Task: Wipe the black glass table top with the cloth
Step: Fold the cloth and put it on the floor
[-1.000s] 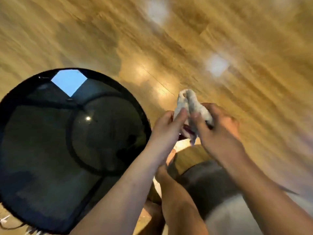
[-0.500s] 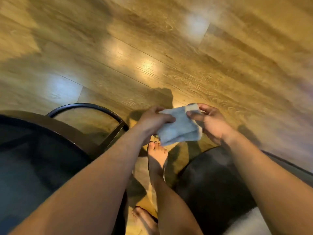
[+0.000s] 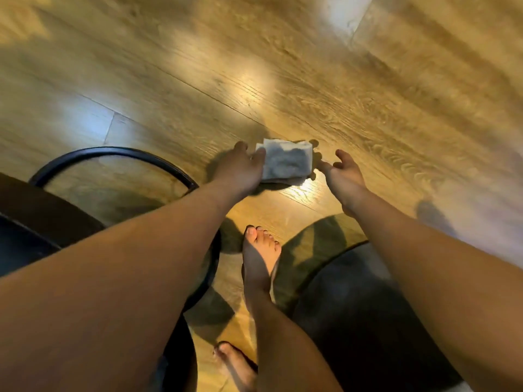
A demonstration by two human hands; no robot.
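While the black glass surface [image 3: 25, 236] fills only the 8 o'clock corner, its curved rim running from the left edge toward the bottom centre, wood floor [image 3: 283, 80] lies open across the whole upper half. A black ring [image 3: 113, 152] of the frame arcs over the floor just beyond the rim, at 9 o'clock from the hands. A dark rounded seat or stool [image 3: 353, 321] sits at 5 o'clock; what it is I cannot tell.

One cloth [image 3: 285, 165], pale and folded roughly square, hangs above the floor near centre, well apart from the glass. The left hand [image 3: 240, 171] holds its left edge, fingers [image 3: 259, 155] pinched on the fabric. The right hand [image 3: 343, 176] is just beside the cloth's right edge at 3 o'clock, palm up, fingers [image 3: 341, 154] spread apart; whether a fingertip touches the cloth I cannot tell.

Two hands, two bare forearms, two bare feet: one foot [image 3: 261, 256] at 6 o'clock from the cloth, the other foot [image 3: 235, 363] near the bottom edge.
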